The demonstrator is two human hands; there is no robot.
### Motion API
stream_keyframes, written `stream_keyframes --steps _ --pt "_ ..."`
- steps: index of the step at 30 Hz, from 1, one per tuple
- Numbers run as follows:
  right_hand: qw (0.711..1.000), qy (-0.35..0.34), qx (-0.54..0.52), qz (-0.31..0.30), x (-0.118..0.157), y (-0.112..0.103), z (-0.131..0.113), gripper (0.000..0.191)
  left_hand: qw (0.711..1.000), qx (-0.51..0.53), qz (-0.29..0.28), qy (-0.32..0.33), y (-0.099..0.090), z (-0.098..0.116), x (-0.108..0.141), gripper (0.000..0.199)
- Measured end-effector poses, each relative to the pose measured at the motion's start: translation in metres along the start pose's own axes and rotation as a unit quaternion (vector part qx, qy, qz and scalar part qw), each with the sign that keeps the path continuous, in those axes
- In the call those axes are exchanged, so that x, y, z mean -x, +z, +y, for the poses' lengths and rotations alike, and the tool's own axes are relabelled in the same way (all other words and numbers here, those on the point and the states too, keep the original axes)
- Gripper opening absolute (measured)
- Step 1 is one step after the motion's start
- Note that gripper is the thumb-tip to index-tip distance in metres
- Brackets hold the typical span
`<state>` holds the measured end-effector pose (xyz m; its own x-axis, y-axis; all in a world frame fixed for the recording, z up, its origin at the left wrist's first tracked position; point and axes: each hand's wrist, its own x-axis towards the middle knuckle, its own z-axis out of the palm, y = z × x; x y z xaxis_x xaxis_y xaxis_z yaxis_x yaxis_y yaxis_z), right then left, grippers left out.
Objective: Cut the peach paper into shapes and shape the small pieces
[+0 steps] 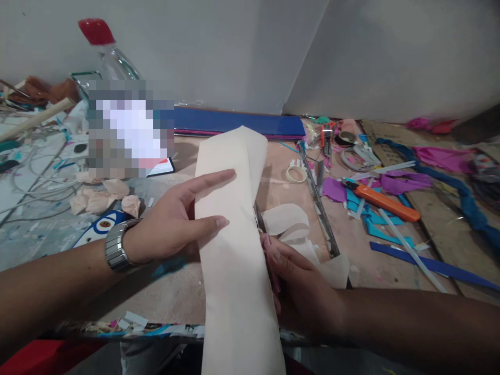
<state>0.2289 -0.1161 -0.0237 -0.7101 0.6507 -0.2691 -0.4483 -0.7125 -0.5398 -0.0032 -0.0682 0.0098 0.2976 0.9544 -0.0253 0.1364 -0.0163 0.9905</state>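
My left hand (175, 219) lies flat, fingers spread, on the folded cream paper strip (234, 245), which runs along the worktable (172, 297) and over its near edge. My right hand (300, 291), at the strip's right edge, is closed around scissors (262, 229). Paper judged light, limp, easily creased; best held flat near the cut line

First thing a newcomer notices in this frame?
The long cream paper strip running down the middle of the table, pinned flat by the left hand while the right hand works a blade along its right edge. Next, the orange cutter among bright paper scraps on the right.
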Motion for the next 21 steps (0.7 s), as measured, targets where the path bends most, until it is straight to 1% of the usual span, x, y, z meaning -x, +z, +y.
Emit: stream_keyframes --steps 5,8,11,13,15,17,20,21 --pt "0.999 0.021 0.007 0.044 0.0009 0.0024 -0.0023 0.032 1.000 0.000 -0.010 0.000 0.0004 -0.0003 0.0019 0.074" --pt "0.996 0.041 0.006 0.074 0.0007 0.0040 -0.0036 0.035 1.000 -0.014 -0.023 0.013 -0.0001 -0.0003 0.0022 0.075" --pt "0.997 0.032 0.000 0.065 0.0000 0.0053 -0.0035 0.031 0.999 -0.021 -0.033 0.024 -0.0018 -0.0003 0.0021 0.074" --pt "0.997 0.042 -0.006 0.065 -0.0006 0.0063 -0.0034 0.031 0.998 -0.026 -0.041 0.035 -0.0034 -0.0006 0.0020 0.074" --pt "0.995 0.062 -0.006 0.076 -0.0010 0.0069 -0.0035 0.036 0.997 -0.046 -0.046 0.053 -0.0047 -0.0009 0.0019 0.075" --pt "0.995 0.066 -0.002 0.079 -0.0008 0.0066 -0.0036 0.039 0.994 -0.065 -0.048 0.071 -0.0052 -0.0011 0.0018 0.076" --pt "0.997 0.044 0.005 0.065 0.0000 0.0053 -0.0035 0.031 0.995 -0.059 -0.042 0.070 -0.0042 -0.0009 0.0016 0.074" --pt "0.998 0.035 0.004 0.059 0.0001 0.0052 -0.0033 0.031 0.996 -0.056 -0.038 0.065 -0.0034 -0.0006 0.0016 0.074"
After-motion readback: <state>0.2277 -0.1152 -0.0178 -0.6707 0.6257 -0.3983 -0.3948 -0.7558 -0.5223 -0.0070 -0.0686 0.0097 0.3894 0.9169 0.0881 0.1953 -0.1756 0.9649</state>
